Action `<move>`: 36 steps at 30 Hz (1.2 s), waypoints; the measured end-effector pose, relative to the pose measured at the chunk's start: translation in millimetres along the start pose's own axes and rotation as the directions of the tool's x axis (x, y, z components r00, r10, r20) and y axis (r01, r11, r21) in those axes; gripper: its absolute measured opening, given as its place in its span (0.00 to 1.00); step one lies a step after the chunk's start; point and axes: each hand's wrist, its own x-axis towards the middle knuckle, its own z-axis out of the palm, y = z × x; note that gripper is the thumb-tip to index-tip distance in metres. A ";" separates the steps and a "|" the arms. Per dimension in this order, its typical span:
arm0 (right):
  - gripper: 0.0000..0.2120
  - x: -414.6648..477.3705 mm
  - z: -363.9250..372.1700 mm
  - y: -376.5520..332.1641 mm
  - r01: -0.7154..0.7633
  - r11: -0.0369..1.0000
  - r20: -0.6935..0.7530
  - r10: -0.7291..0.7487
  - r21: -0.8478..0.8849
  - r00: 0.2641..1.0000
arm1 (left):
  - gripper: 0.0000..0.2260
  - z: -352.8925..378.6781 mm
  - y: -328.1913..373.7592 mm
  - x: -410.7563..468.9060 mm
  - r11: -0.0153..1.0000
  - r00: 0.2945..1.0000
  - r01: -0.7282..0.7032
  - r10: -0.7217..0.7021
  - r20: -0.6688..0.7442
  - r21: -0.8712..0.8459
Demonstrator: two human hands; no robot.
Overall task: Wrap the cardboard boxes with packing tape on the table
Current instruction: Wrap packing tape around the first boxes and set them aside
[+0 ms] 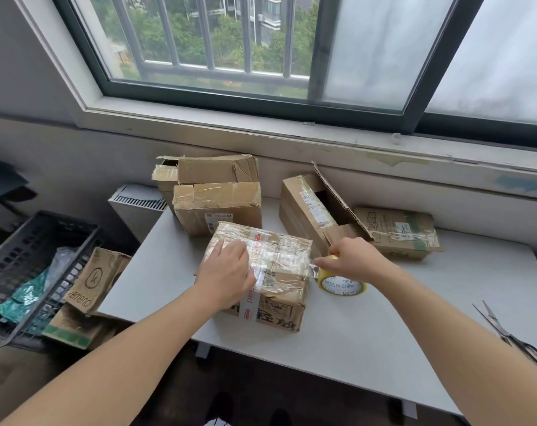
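The head view shows the near box (pixel 279 256) at the front left of the table (pixel 368 333), its top already crossed by several clear strips. The left hand (pixel 227 272) lies flat on it, fingers fairly straight and pressing. The right hand (pixel 356 259) curls its fingers round the tape roll (pixel 342 284) just beside the box, a strip stretched between them. This box looks nearly done. The table holds five boxes in all, and the four behind seem to wait, among them one open box (pixel 298 204). There is one roll and one pair of scissors (pixel 513 336).

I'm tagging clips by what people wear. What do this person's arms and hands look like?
The left hand and right hand are bare: no gloves, rings, watch or bracelet show. The left forearm and right forearm are uncovered to the picture's edge, so no sleeve is in view.
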 end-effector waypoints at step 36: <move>0.19 9.8 53.6 11.1 -0.090 0.976 0.000 0.092 0.199 0.996 | 0.37 1.5 114.2 21.4 0.975 0.961 -0.151 0.184 0.205 -0.166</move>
